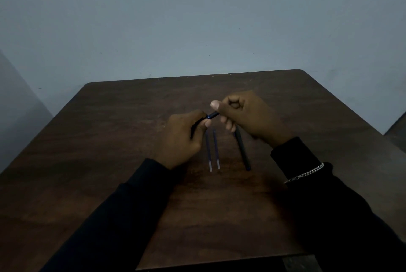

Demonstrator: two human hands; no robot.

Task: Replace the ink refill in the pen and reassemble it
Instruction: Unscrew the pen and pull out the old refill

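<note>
A dark pen (212, 115) is held above the middle of the brown table (109, 161), spanning the gap between both hands. My left hand (183, 137) grips its left part and my right hand (246, 115) pinches its right end with thumb and fingers. Below them, two thin ink refills (213, 150) lie side by side on the table, pointing away from me. A second dark pen (241, 150) lies just to their right, its far end hidden under my right hand.
The table's far edge meets a pale blue-grey wall (197, 19). Dark sleeves cover both forearms, and a silver chain bracelet (305, 174) sits on my right wrist. The scene is dim.
</note>
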